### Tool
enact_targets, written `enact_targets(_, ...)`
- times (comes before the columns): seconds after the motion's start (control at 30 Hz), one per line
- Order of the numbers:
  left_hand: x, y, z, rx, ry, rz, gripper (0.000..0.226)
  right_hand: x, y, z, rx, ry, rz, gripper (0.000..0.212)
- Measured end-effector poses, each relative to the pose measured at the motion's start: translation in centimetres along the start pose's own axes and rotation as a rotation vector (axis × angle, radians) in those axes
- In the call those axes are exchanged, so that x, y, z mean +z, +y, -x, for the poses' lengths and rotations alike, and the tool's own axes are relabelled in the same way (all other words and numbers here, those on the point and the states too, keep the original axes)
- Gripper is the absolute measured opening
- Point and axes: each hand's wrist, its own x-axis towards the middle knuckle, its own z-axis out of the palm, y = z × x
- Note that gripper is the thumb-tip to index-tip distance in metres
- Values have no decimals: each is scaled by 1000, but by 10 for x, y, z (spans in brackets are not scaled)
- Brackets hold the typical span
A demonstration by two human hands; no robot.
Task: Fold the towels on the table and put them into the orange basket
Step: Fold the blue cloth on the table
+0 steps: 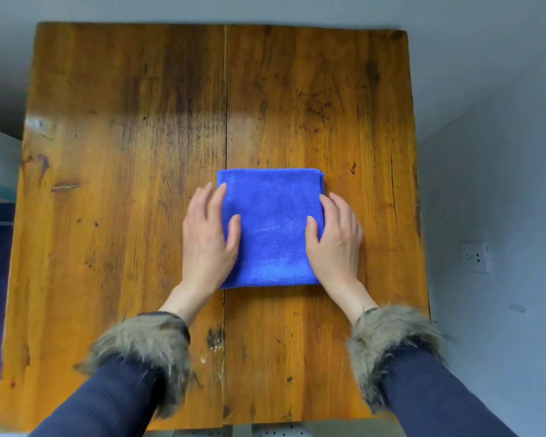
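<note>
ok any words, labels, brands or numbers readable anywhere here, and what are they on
None: no readable text shows in this view.
The blue towel shows no tag or label.
The wooden table carries only grain and stains.
The wall socket is too small and blurred to show any marking.
The left hand and right hand cover parts of the towel's side edges.

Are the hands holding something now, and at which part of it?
Both hands are at the folded blue towel: the left hand at its left edge, the right hand at its right edge, thumbs on top. Whether the fingers grip under the edges cannot be told.
</note>
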Motion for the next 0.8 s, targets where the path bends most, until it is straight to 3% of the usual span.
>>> enact_targets(0.13, -15, -3, 9, -393, 35, 289, 43, -16, -5, 1, 280, -195, 22, 44)
enact_targets(0.33, -21, 2, 1, -550, -215, 410, 45, -15, -7, -16, 642, -369, -212, 25)
enact_targets(0.4, -22, 2, -4, -603, -250, 431, 47, -16, -6, -22, 652, -392, -330, 14)
enact_targets(0.47, -24, 3, -7, -640, -289, 462, 45, -20, -6, -26, 642, -450, -428, 27)
enact_targets(0.6, -27, 8, -5, -670, -378, 516, 40, -26, -5, -32, 635, -541, -466, 16)
enact_targets(0.8, -45, 11, 18, -851, -397, 925, 33, -38, -13, -28, 495, -555, -475, 16)
